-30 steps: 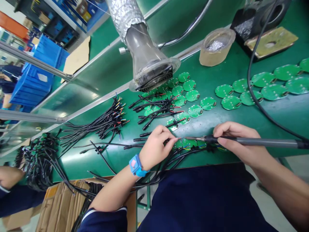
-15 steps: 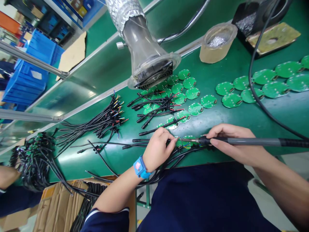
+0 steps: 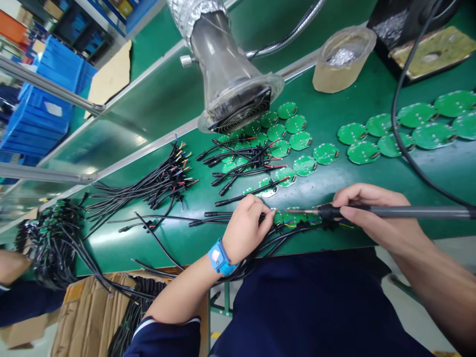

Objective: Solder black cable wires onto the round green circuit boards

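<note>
In my right hand [image 3: 372,210], closed in a pen-like grip, is a soldering iron [image 3: 394,211] whose metal tip points left. Under the tip lies a row of small green circuit boards [image 3: 297,216]. My left hand [image 3: 248,225] is pinched on a black cable, with a bit of red wire showing at the fingertips beside the leftmost board. Much of that cable is hidden by the hand. A blue wrist strap [image 3: 220,258] is on my left wrist. Black cables [image 3: 275,242] with coloured wire ends run along the near side of the boards.
A fume extractor [image 3: 241,104] hangs over more green boards [image 3: 305,165] and cut cables [image 3: 241,171]. Cable bundles [image 3: 148,183] lie left. A tape roll with solder bits [image 3: 344,59] and a sponge tray [image 3: 433,52] stand behind. The iron's cord [image 3: 396,109] crosses the right side.
The soldering iron and my right hand have shifted a little to the right, so the tip is farther from my left fingertips. My left hand keeps its pinch. The view has shifted slightly.
</note>
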Motion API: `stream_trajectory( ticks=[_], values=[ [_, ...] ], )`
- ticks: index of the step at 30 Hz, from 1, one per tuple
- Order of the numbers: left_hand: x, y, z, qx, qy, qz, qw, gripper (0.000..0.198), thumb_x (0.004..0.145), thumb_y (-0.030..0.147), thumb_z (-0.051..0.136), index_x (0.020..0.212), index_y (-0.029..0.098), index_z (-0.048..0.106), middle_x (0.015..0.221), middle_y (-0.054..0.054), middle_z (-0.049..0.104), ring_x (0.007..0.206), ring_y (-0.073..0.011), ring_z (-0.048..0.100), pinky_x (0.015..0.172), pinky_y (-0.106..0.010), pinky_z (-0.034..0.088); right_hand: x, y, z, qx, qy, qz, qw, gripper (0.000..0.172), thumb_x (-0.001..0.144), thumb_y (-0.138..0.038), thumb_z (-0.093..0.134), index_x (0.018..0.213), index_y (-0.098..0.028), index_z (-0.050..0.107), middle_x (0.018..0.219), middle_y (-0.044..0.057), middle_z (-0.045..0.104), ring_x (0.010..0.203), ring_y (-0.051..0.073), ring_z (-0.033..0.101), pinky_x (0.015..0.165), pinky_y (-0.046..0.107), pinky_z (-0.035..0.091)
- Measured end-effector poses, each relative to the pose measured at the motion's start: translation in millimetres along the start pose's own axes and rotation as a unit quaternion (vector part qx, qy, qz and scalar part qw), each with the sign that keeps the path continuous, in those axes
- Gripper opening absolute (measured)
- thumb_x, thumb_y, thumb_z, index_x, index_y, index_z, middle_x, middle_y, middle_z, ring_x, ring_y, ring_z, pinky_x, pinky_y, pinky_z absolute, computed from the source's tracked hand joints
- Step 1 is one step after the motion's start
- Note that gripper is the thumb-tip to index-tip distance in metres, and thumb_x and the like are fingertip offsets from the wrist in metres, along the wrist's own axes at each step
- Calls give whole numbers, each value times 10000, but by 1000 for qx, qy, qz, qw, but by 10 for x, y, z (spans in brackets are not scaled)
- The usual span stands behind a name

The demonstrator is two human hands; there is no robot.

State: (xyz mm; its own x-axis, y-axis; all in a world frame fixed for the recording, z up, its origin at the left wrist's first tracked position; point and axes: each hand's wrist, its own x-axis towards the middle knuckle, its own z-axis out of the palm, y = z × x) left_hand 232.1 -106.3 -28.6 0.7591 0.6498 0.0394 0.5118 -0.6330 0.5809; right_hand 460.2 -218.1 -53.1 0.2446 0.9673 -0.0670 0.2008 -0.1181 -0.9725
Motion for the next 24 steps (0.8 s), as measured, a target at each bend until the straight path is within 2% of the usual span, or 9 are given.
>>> stream_trajectory(
  ticks=[5,12,17,24],
  values=[
    [-21,-19,3,3,0,12,1000,84,874,209,528,818,156,562,820,-52,532,805,-162,513,738,-312,461,9,-20,7,-7,-15,-8,1000,108,790,-312,608,793,-204,597,686,-10,589,559,96,519,481,194,413],
    [-17,-85,-62,18,-69,91,993,110,902,226,497,863,167,582,858,-48,559,815,-152,519,769,-307,450,34,-41,17,-32,-44,-10,998,140,787,-344,601,784,-204,599,745,14,627,622,127,569,520,214,452],
    [-13,-75,-57,23,-58,76,995,116,901,230,498,839,157,563,835,-48,551,799,-151,512,763,-303,452,25,-39,2,-62,-51,-23,997,121,786,-332,585,802,-213,600,763,14,638,619,132,580,514,220,452],
    [-13,-48,-51,21,-49,67,996,130,900,239,496,815,163,559,808,-45,545,779,-156,509,731,-304,455,21,-21,12,-48,-56,-16,997,159,786,-367,595,808,-210,607,775,24,642,631,144,590,512,229,455]
  ],
)
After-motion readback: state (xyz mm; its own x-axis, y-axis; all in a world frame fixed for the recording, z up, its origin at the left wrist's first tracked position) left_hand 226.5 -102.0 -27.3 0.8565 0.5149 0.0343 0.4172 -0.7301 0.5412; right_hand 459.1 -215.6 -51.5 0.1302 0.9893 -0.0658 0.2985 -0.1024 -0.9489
